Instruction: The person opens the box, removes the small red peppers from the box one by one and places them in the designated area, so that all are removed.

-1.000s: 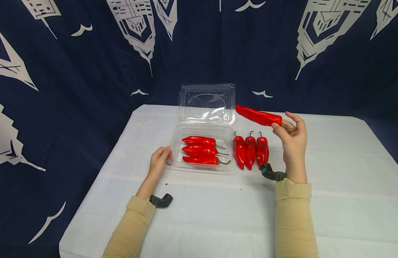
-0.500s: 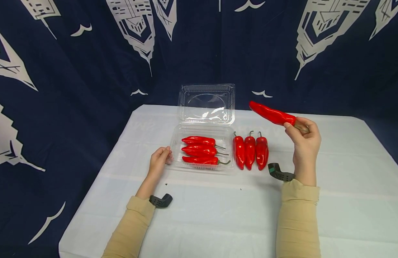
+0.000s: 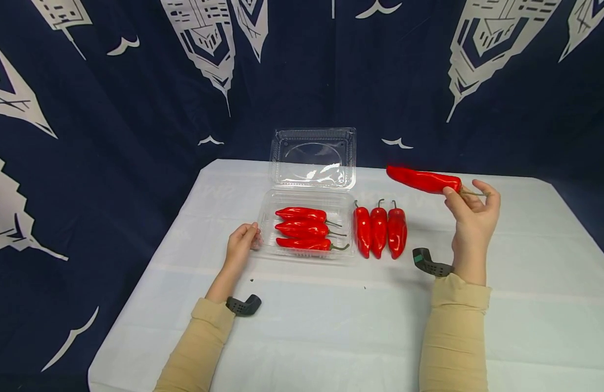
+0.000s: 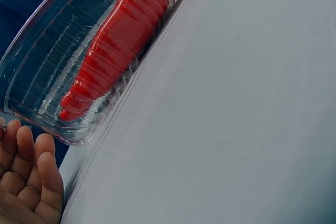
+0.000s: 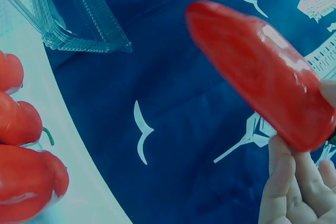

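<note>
White table (image 3: 331, 337), navy curtain (image 3: 361, 81) behind. Left hand (image 3: 239, 243) grips an open box (image 3: 309, 197) holding three peppers (image 3: 302, 228). Right hand (image 3: 473, 220) pinches another pepper (image 3: 421, 179) aloft, near its stem.

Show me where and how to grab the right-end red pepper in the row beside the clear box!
Probably by its thick end near the stem, from above and the right: that pepper lies flat, tapering to its near tip, with a neighbouring pepper close on its left and none on its right.
</note>
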Available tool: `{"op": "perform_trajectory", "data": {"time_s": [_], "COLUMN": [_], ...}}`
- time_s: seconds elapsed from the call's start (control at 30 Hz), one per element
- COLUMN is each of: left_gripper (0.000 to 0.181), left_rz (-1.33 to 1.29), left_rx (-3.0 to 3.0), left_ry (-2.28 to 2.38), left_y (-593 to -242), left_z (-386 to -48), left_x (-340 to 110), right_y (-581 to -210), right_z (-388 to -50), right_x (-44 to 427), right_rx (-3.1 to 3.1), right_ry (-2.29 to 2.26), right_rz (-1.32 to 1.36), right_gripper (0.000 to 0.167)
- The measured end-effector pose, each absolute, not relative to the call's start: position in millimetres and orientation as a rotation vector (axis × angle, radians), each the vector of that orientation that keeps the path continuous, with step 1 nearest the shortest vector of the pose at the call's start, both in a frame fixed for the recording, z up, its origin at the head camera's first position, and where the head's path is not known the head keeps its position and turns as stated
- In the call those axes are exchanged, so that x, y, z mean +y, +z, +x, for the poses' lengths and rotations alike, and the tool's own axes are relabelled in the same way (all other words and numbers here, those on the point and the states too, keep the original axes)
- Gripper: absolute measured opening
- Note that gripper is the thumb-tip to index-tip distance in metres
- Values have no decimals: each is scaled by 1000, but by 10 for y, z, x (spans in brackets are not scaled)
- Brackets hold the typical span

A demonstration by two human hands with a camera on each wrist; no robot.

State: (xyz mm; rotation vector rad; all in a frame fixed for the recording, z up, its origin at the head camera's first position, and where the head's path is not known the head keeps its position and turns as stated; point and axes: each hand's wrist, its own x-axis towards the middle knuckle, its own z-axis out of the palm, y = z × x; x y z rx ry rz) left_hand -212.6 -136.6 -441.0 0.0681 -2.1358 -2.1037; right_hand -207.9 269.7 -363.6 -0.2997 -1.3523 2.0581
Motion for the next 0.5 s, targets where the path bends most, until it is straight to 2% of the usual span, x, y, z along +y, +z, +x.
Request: {"op": "perform_trajectory", "data": {"time_s": [0.33, 0.5], "left_gripper": [27, 28], "left_rz": [72, 72], "left_rx": [-2150, -2146], "left_ry": [-2098, -2108], "left_y": [-4413, -4414], "left_z": [-2125, -2127], "left_x": [-1366, -1366], "right_y": [-3652, -3667], "right_z": [-2095, -2095], "right_x": [2750, 2774], "right_rx": [-1295, -1297], "right_ry": [2048, 2031], "right_rz": [-338, -364], "right_gripper": [38, 42]}}
